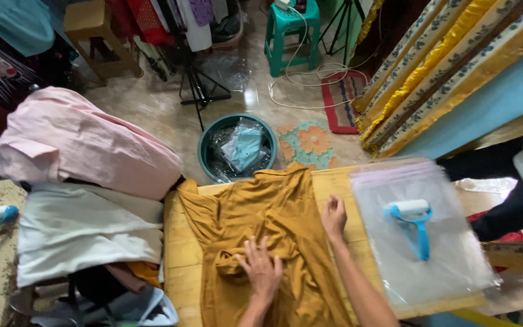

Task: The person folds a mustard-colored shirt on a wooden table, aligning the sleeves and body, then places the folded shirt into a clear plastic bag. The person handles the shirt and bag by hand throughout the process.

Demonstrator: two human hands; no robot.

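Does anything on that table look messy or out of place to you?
The mustard-yellow garment lies rumpled, bunched under the left hand, its top hanging over the wooden table edge. The clear plastic bag also overhangs the edge, weighted by a blue lint roller.

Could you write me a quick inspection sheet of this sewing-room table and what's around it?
Surface: wooden table, mostly covered.
Job's things: mustard garment spread flat, creased.
Clutter: blue lint roller on clear plastic bags; folded pink and white cloth pile.
Hands: left hand and right hand press on the garment.
Cables: white cord on floor.
Surroundings: green basin, teal stool, mattresses.
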